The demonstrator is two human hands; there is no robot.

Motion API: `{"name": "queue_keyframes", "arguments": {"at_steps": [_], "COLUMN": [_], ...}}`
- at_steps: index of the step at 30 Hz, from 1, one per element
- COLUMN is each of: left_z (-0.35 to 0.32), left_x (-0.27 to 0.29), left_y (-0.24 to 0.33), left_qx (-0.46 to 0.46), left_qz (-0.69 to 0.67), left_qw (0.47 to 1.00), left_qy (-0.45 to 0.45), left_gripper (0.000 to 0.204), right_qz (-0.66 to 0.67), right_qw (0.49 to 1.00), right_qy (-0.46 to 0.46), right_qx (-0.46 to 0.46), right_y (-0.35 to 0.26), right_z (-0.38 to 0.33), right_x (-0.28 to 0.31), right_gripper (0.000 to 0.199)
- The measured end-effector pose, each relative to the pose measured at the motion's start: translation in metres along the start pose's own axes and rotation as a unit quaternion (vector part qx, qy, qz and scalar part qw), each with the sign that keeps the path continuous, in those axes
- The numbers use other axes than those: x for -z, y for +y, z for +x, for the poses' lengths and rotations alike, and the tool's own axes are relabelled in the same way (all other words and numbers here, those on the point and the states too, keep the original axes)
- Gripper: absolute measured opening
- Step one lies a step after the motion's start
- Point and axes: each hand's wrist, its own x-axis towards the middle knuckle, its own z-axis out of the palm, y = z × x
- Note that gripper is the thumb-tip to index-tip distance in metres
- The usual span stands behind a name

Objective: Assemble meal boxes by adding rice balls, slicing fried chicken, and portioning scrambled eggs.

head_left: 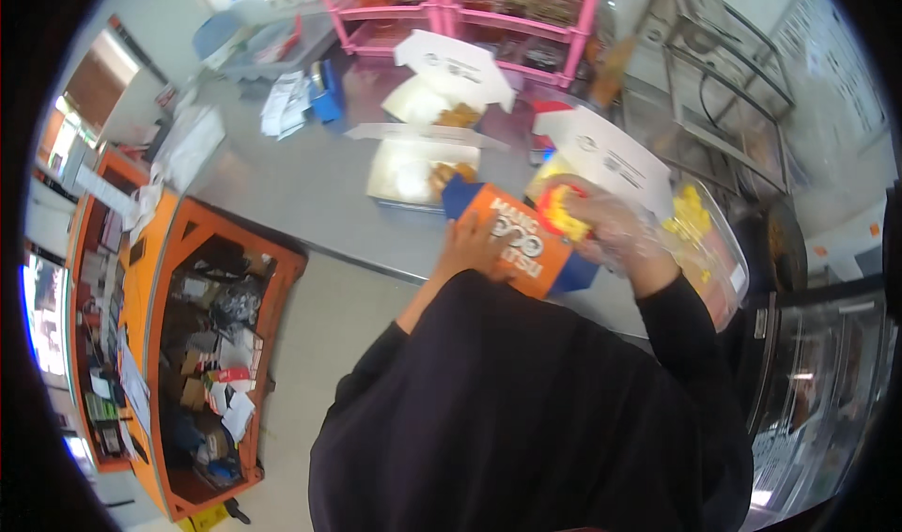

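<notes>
An orange and blue cardboard box (521, 241) stands at the table's near edge, its white lid raised at the back. My left hand (467, 248) is bare and holds the box by its left near side, fingers against the printed panel. Over the box's right part, my right hand (615, 222) wears a clear plastic glove and is closed on a small yellow and red bundle (567, 213), perhaps sachets. Beside it, a clear tub (722, 274) holds similar yellow pieces (691, 215). Two more open white boxes (393, 170) (413, 100) hold browned food.
A pink tiered rack (440, 6) stands at the back, and a metal frame rack (723, 91) at the right. Paper slips (285, 103) and a blue object (326, 91) lie at the far left. An orange cabinet (160, 335) with clutter stands left of the floor.
</notes>
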Motion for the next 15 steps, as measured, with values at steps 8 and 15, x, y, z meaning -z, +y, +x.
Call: {"name": "queue_keyframes", "arguments": {"at_steps": [8,15], "left_z": [-0.02,-0.026], "left_x": [-0.003,0.018], "left_y": [-0.028,-0.043], "left_qx": [-0.064,-0.095], "left_qz": [-0.13,-0.198], "left_qw": [0.989,0.975], "left_qy": [0.011,-0.03], "left_gripper": [0.054,0.055], "right_qz": [-0.345,-0.665], "right_qw": [0.93,0.725], "right_qy": [0.046,0.012], "right_qx": [0.118,0.182], "right_y": [0.043,0.062], "right_z": [0.214,0.245], "right_x": [-0.13,-0.159], "right_gripper": [0.042,0.05]}}
